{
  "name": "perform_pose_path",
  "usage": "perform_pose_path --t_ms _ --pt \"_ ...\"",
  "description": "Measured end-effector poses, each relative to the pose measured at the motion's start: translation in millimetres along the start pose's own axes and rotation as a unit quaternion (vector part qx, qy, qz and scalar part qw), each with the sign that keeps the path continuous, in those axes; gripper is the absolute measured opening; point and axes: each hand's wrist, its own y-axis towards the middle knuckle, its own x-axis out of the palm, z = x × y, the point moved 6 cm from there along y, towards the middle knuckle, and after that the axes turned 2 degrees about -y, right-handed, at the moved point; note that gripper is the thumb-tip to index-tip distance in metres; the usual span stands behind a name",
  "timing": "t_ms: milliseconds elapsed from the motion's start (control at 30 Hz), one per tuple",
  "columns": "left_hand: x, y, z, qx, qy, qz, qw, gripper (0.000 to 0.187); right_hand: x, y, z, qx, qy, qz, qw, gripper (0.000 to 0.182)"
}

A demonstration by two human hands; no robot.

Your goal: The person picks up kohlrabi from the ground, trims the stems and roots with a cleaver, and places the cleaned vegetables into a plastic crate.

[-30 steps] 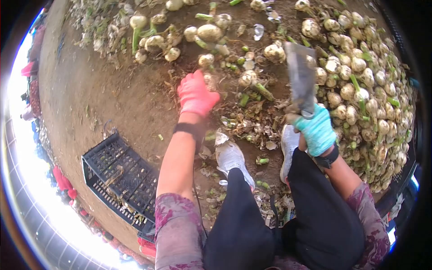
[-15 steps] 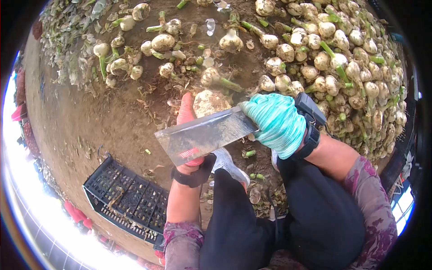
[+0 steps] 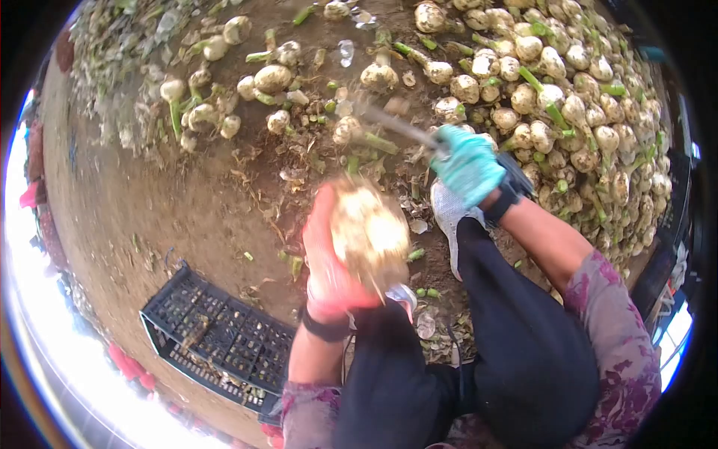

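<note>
My left hand (image 3: 325, 258), in a pink-red glove, is closed around a large pale bulb (image 3: 370, 236) with a rough, dirt-stained skin. The bulb is smeared by motion, with its root side hard to make out. My right hand (image 3: 470, 166), in a turquoise glove, grips a cleaver (image 3: 400, 126), its blade seen nearly edge-on and blurred, pointing up and left. Blade and held bulb are apart. Just beyond them a smaller bulb with a green stem (image 3: 348, 130) lies on the soil.
A big heap of stemmed bulbs (image 3: 553, 97) fills the right side. More loose bulbs (image 3: 273, 78) lie ahead, with peeled skins (image 3: 120, 82) at far left. A black plastic crate (image 3: 217, 329) stands at lower left. My shoe (image 3: 449, 213) is below the right hand.
My left hand has brought the large bulb closer to me and lifted it into fuller view. My right hand has swung the cleaver up and away from in front of the left hand.
</note>
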Motion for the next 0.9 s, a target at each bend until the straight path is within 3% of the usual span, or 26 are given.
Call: perform_pose_path --t_ms 33,67,100,133,167,200,233,267,300,333,467,600,700,767,900 --pt "6 2 17 0.166 0.257 -0.012 0.952 0.034 -20 0 -6 0.017 0.059 0.046 0.997 0.012" --pt "-3 7 0 -0.042 -0.018 0.042 0.998 0.063 -36 -2 -19 0.024 0.147 0.085 0.985 0.013" --pt "-4 11 -1 -0.039 -0.020 0.038 0.998 0.063 -42 -2 -32 0.056 0.174 0.045 0.982 0.012" --pt "-6 10 5 0.064 0.160 0.008 0.985 0.065 -41 -7 -41 0.010 0.180 0.037 0.983 0.011" --pt "-8 6 8 0.162 0.336 -0.018 0.928 0.067 -37 -13 -51 -0.037 0.190 0.026 0.981 0.011" --pt "-22 7 5 0.257 0.494 -0.024 0.830 0.050 -42 -18 -70 -0.091 0.167 -0.018 0.982 0.019" --pt "-28 8 3 0.252 0.497 -0.026 0.830 0.050 -42 -19 -73 -0.086 0.170 -0.019 0.981 0.019" --pt "-32 12 -9 0.147 0.264 -0.107 0.947 0.051 -37 -21 -82 -0.145 0.120 -0.055 0.981 0.026" --pt "-31 12 -21 0.032 0.006 -0.176 0.984 0.053 -32 -24 -89 -0.206 0.067 -0.091 0.972 0.032" --pt "-24 9 -28 -0.081 -0.252 -0.228 0.937 0.055 -27 -25 -89 -0.226 0.065 -0.100 0.967 0.032" --pt "-25 13 -23 -0.110 -0.352 -0.195 0.909 0.057 -36 -28 -105 -0.318 0.069 -0.087 0.941 0.022" --pt "-24 14 -25 -0.142 -0.449 -0.163 0.867 0.060 -27 -29 -105 -0.315 0.047 -0.082 0.944 0.021" --pt "-34 8 -27 -0.059 -0.282 -0.121 0.950 0.064 -21 -30 -100 -0.321 0.049 -0.068 0.943 0.020" --pt "-40 4 -27 0.003 -0.164 -0.092 0.982 0.066 -15 -25 -94 -0.258 0.049 -0.066 0.963 0.028" --pt "-50 -14 -24 0.117 0.081 -0.024 0.989 0.071 1 -21 -76 -0.240 0.039 -0.071 0.967 0.030"
